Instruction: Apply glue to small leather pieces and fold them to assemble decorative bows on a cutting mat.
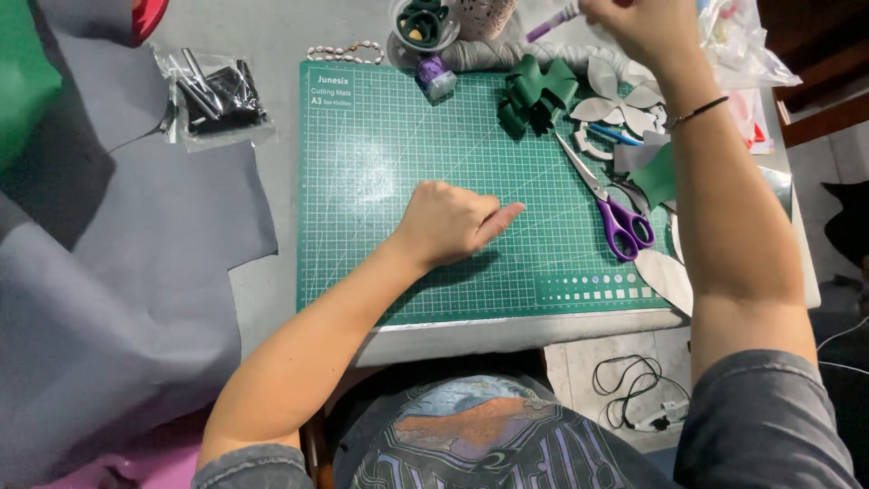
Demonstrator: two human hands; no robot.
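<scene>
Both hands clear of scissors (608, 204).

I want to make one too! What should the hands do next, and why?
Probably bring the right hand back down to the green cutting mat with the purple pen-like thing it grips. The left hand rests on bare mat, and the purple scissors lie unused.

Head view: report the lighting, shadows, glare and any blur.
Head view: even, soft light; the left hand casts a faint shadow on the green cutting mat; mild glare on the clear plastic bag; the right hand at the top edge is slightly motion-blurred; straight edges bow toward the corners.
</scene>
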